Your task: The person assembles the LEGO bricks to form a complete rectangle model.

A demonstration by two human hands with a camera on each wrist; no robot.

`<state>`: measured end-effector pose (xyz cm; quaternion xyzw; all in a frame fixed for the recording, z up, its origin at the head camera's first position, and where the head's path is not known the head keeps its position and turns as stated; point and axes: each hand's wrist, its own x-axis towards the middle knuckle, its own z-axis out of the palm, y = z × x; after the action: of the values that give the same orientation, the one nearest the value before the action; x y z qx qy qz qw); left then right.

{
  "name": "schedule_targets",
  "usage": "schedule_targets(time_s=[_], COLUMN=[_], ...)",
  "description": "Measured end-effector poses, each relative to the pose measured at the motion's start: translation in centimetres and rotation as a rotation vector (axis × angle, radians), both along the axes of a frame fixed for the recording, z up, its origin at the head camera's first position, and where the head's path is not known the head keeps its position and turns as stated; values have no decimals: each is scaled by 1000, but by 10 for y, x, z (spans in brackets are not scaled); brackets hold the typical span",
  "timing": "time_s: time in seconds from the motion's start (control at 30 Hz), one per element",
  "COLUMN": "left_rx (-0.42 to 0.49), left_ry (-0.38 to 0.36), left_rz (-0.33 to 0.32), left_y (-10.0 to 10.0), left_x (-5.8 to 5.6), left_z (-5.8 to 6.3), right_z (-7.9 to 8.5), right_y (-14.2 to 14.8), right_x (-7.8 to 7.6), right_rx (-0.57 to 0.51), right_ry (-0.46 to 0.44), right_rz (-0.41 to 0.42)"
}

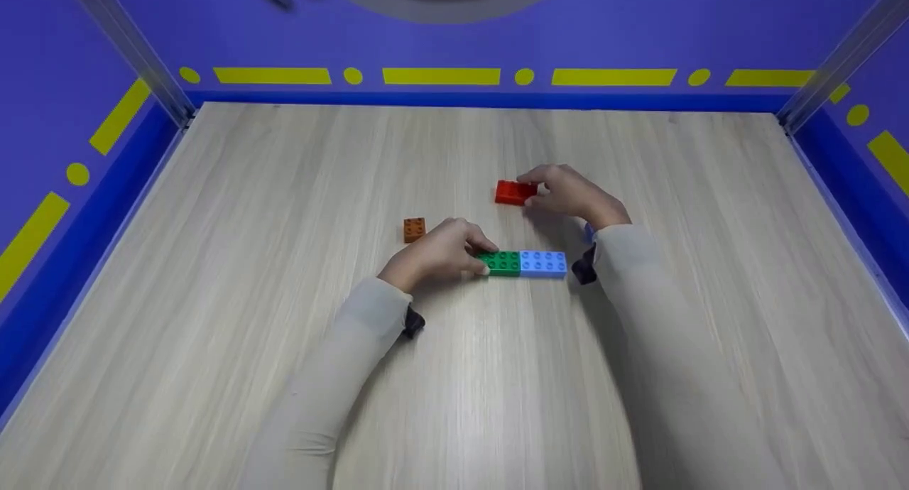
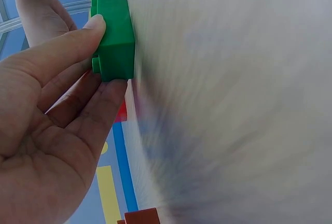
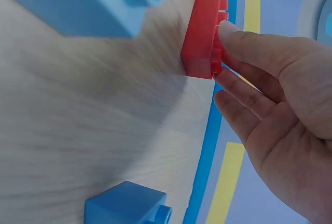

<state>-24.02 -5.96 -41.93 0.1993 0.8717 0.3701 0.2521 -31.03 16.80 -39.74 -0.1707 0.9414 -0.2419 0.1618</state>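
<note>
My left hand (image 1: 444, 250) pinches the left end of a green toy building brick (image 2: 115, 32), thumb and fingers on either side. Against the green brick's right end sits a light blue brick (image 1: 543, 265), both studs up in one row on the table. Farther back, my right hand (image 1: 570, 193) has its thumb and fingers around the right end of a red brick (image 3: 201, 37). That thumb lies at the red brick's studs in the right wrist view. Part of the red brick is hidden behind the fingers.
An orange-brown brick (image 1: 414, 230) lies just beyond my left hand. Another blue brick (image 3: 124, 206) stands near my right wrist, mostly covered by it in the head view. Blue walls with yellow marks (image 1: 440, 76) border the wooden table (image 1: 319, 192).
</note>
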Motion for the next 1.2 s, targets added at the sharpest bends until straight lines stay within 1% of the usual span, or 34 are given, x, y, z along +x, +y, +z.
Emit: schedule_targets(time_s=[0.1,0.33,0.6,0.83,0.93,1.07,1.2], left_rx=[0,-6,-8,1,4,-1,-3], left_ry=[2,17,13,62,60,61,57], left_rz=[-6,-17,-2,-32,-26,-25,-16], left_y=[0,0,0,-1,-1,-1,-1], left_x=[0,1,1,0,0,0,1], left_z=[-1,-1,0,-3,-3,-3,-3], right_z=[-1,-2,-3,-4,-4,-5,-6], right_y=[0,0,1,3,3,3,6], right_x=[1,1,3,3,4,5,6], right_rx=[16,7,2,26,32,37,26], right_ry=[19,36,8,-14,-16,-8,22], right_rz=[21,61,36,19,14,21,52])
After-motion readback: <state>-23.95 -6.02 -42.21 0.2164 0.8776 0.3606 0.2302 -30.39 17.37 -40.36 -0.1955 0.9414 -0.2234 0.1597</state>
